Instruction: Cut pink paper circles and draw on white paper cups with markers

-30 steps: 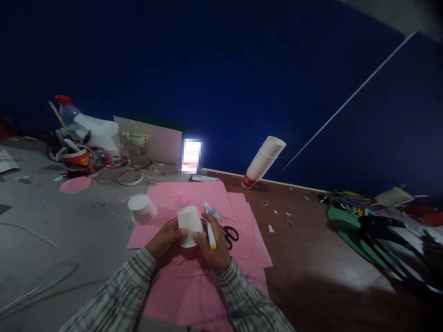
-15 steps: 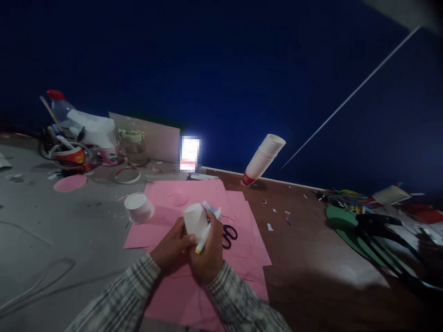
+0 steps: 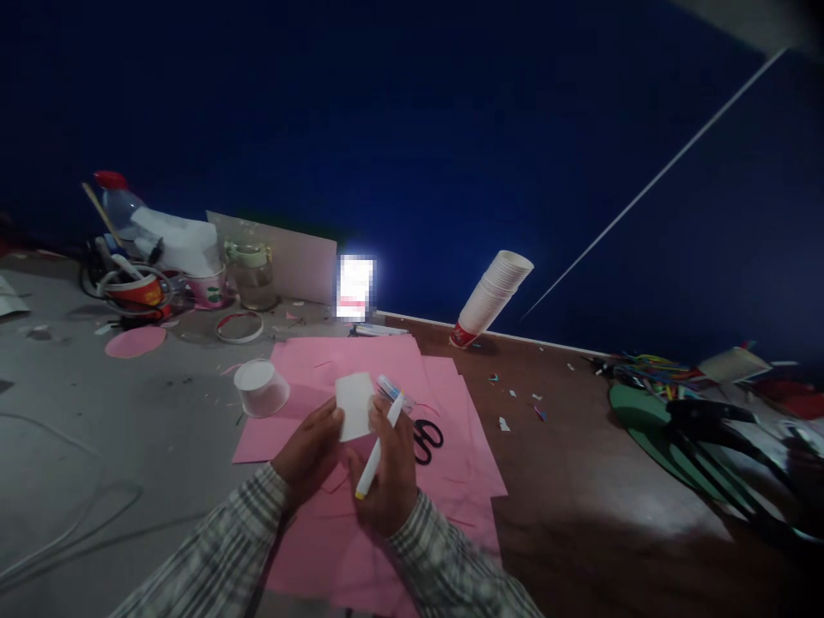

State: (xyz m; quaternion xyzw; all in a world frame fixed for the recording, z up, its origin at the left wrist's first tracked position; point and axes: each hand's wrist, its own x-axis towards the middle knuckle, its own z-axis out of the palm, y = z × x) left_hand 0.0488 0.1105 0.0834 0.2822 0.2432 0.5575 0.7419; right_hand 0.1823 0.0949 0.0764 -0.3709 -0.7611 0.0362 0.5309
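Note:
A small, roughly square white piece of paper (image 3: 354, 407) is held up between my two hands over the pink sheets (image 3: 444, 481). My left hand (image 3: 311, 451) pinches its left edge. My right hand (image 3: 394, 468) touches the right edge with its fingertips and also grips a white marker with yellow ends (image 3: 378, 451), slanting across the fingers. Just beyond the right hand lies a clear pack of pens (image 3: 392, 390), its contents hard to make out. Black scissor handles (image 3: 425, 442) show beside that hand; the blades are hidden.
An upturned white paper cup (image 3: 261, 388) stands left of my hands. A leaning stack of paper cups (image 3: 489, 300) is at the wall. Behind, left, are a glass jar (image 3: 251, 275) and a red cup of tools (image 3: 138, 294). A green disc (image 3: 637, 421) lies at right.
The white paper has turned from a curved, tilted shape to a flatter face towards me. My hands have spread slightly apart, and the marker has shifted lower and more upright.

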